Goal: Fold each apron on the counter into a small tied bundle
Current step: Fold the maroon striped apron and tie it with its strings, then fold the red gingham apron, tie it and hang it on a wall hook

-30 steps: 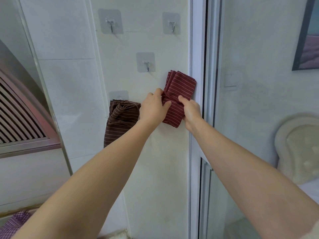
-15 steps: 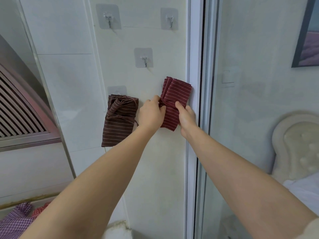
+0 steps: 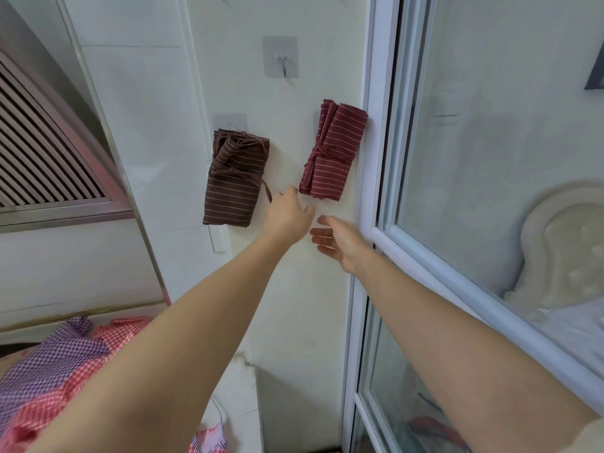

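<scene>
Red striped apron bundle (image 3: 333, 152) hangs against the wall (image 3: 310, 305), just above both hands and slightly nearer the right one. Its long axis runs close to vertical but leans: the top end tips toward the door frame (image 3: 372, 158) and the bottom end swings back toward the left hand (image 3: 287, 214). A strap cinches it round the middle, knotted on the edge facing the left hand.

The left hand is loosely spread and grasps nothing. One fingertip reaches up beside the bundle's lower corner; whether it touches the cloth cannot be told. The right hand (image 3: 340, 243) lies lower, just beside the left, palm turned inward with fingers straight and slack. It is empty and clear of the bundle.

Beyond the left hand, on its outer side, the brown striped apron bundle (image 3: 235, 181) hangs from a stuck-on hook plate (image 3: 228, 120). Its long axis is near upright, it is tied across the middle, and a strap tail dangles just beside the left hand's knuckles. Another hook plate (image 3: 281, 62) sits high above both hands.

Well below the left forearm lie a purple checked apron (image 3: 49, 361) and a red checked apron (image 3: 42, 397), both loose and unfolded.
</scene>
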Action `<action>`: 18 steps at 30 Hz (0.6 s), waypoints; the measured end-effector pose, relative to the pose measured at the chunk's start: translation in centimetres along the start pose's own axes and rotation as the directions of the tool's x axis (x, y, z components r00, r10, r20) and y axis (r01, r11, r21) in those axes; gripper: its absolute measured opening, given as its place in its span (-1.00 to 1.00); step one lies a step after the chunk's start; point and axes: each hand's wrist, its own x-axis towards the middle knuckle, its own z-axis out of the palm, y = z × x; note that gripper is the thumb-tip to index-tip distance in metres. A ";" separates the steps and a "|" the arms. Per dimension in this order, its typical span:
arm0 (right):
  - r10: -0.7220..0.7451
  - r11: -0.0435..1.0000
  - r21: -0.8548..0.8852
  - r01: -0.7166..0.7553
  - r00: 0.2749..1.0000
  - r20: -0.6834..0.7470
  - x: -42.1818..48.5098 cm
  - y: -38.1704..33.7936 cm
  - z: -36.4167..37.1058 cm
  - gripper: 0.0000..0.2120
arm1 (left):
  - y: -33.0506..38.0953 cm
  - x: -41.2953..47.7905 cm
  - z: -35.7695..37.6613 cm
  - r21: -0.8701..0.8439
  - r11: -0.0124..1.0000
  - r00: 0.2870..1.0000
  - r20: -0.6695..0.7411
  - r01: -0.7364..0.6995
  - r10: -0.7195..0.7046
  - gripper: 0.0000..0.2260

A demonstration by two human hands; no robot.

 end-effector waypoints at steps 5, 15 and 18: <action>0.130 0.980 -0.161 -0.115 0.988 0.085 -2.3 5.4 1.9 -0.80 | -5.1 -4.4 1.2 -0.044 0.991 0.989 0.079 0.125 -0.121 -0.79; 0.465 0.832 -0.463 -0.304 0.838 0.285 -7.8 20.7 11.7 -0.96 | -25.2 -20.5 0.7 0.002 0.870 0.844 0.242 0.493 -0.478 -0.84; 0.528 0.783 -0.549 -0.291 0.778 0.341 -8.9 24.7 16.4 -0.94 | -31.6 -24.9 -0.9 0.071 0.806 0.776 0.232 0.587 -0.586 -0.81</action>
